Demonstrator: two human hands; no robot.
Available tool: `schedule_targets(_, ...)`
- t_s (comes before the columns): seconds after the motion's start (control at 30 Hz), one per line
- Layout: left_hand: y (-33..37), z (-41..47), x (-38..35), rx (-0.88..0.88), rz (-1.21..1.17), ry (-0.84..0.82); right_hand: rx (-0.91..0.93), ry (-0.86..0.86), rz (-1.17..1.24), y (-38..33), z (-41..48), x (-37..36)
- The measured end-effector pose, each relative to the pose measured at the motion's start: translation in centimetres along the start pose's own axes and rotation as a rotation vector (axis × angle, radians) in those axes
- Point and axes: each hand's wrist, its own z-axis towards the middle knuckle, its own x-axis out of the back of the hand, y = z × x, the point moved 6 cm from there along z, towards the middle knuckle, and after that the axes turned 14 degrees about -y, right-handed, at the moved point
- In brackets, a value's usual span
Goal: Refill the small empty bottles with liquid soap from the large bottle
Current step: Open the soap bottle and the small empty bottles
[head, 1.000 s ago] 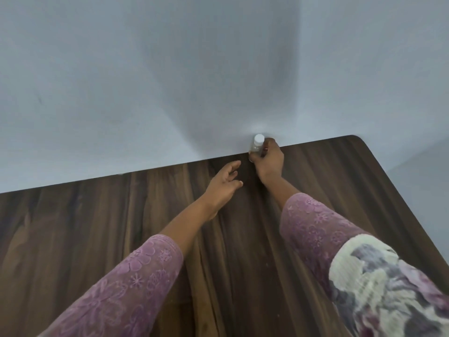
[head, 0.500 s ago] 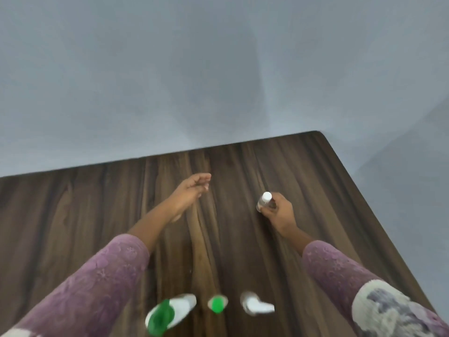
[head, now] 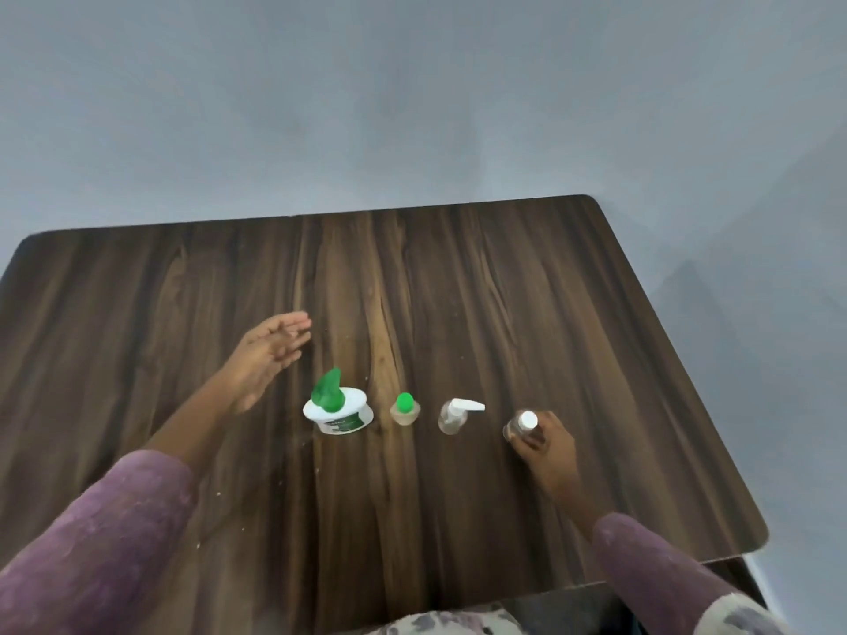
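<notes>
Clear small white-capped bottle [head: 522,427] on wood-grain table [head: 458,277], my right hand [head: 552,444] gripping it. Left of it: clear white-pump bottle [head: 453,418], clear green-capped bottle [head: 404,412], large white green-pump bottle [head: 340,415]. My left hand [head: 270,355] loose, fingers straight.

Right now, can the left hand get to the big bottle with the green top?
Probably yes. The left hand is open and holds nothing, the big bottle stands right beside it, and only bare table lies between.

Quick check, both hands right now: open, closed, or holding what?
Left hand: open, fingers straight, holding nothing.
Right hand: closed on the white-capped bottle.
</notes>
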Motion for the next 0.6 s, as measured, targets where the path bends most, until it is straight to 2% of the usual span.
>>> schedule_targets(0.13,-2.3,-2.7,1.0,-0.019,-0.07,0.036,0.008,0.037,-0.062,0.4,-4.0,-1.9)
schedule_targets(0.33,-5.4,-4.6,1.1,-0.069,-0.055,0.03,0.067,0.093,-0.134,0.5,-6.5,-5.1)
schedule_targets(0.47,-6.7,-4.1,-0.1,-0.169,-0.049,-0.013,0.149,0.111,-0.16,0.3,-6.7,-6.8)
schedule_targets(0.6,-8.2,-3.4,-1.4,-0.308,-0.035,-0.046,0.24,0.208,-0.178,1.8,-6.3,-7.6)
